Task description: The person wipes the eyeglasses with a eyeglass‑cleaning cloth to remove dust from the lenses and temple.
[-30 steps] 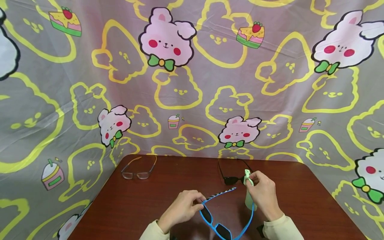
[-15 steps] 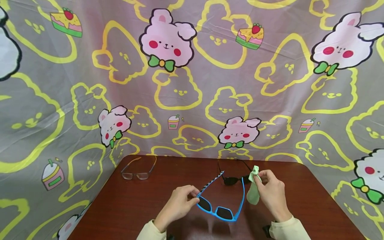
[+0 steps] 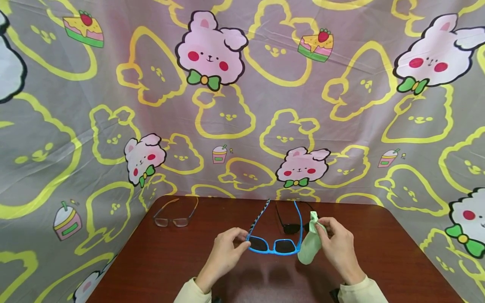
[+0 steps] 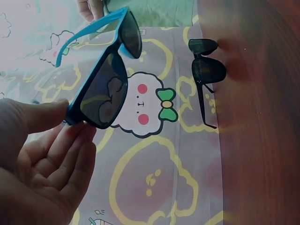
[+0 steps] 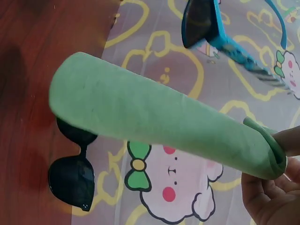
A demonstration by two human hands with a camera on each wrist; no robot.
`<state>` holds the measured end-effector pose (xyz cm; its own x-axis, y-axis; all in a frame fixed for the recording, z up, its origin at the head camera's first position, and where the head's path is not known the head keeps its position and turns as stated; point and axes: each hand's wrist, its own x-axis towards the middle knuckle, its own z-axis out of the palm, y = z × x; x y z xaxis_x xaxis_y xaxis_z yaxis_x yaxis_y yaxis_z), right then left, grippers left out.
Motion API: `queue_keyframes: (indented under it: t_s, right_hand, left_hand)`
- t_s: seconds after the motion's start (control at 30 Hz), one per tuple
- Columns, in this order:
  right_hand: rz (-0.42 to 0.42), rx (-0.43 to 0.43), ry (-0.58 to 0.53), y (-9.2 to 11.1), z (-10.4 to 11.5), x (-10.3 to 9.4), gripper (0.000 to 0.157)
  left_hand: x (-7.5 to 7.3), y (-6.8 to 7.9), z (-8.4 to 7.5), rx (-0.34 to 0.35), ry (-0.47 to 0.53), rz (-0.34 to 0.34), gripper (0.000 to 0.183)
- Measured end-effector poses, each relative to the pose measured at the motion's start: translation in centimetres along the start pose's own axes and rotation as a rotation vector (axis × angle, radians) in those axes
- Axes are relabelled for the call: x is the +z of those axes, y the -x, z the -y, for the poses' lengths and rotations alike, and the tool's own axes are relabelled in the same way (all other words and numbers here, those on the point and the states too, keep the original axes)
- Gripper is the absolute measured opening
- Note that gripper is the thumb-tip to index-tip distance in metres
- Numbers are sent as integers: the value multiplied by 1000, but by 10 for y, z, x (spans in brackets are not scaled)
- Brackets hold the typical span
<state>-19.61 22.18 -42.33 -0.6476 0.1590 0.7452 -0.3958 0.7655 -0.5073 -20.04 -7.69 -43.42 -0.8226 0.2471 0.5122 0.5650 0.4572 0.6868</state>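
My left hand (image 3: 226, 251) pinches blue-framed sunglasses (image 3: 285, 246) with dark lenses at their left corner, between thumb and fingers. Their temples are unfolded and point away from me; one is striped along its length. In the left wrist view the thumb (image 4: 44, 115) lies against the corner of the frame. A light green cloth (image 3: 310, 248) hangs from my right hand (image 3: 340, 248), which pinches its upper end. The right wrist view shows the cloth (image 5: 140, 110) as a long folded strip. Its lower end is beside the right side of the sunglasses; I cannot tell whether they touch.
Black sunglasses (image 3: 291, 228) lie behind the cloth at the back of the brown table (image 3: 151, 261), partly hidden. Clear-lens eyeglasses (image 3: 180, 221) with open temples lie at the back left. A patterned curtain (image 3: 242, 105) surrounds the table's back and sides.
The blue sunglasses have turned and risen, so both lenses now face me nearly level. The cloth swung right, away from their temple, then came back left beside the right lens.
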Motion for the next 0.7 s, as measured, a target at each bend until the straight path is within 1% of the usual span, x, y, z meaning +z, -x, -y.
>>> queue_keyframes:
  t_s: [0.13, 0.23, 0.37, 0.53, 0.63, 0.7]
  right_hand:
    - [-2, -71, -41, 3, 2, 2, 22]
    - [5, -122, -63, 6, 3, 4, 25]
    - [21, -215, -79, 8, 6, 8, 29]
    - [33, -321, -66, 10, 10, 14, 31]
    - [34, -374, -79, 10, 12, 16, 27]
    - [26, -412, -93, 10, 13, 18, 14]
  left_hand:
    - [2, 0, 1, -10, -4, -55, 16]
    - [3, -1, 1, -7, -46, -106, 17]
    - [5, -2, 1, 18, -102, -168, 18]
    - [9, -4, 1, 65, -115, -223, 21]
    - [11, -5, 0, 81, -120, -242, 22]
    - [12, -5, -1, 91, -125, -253, 22]
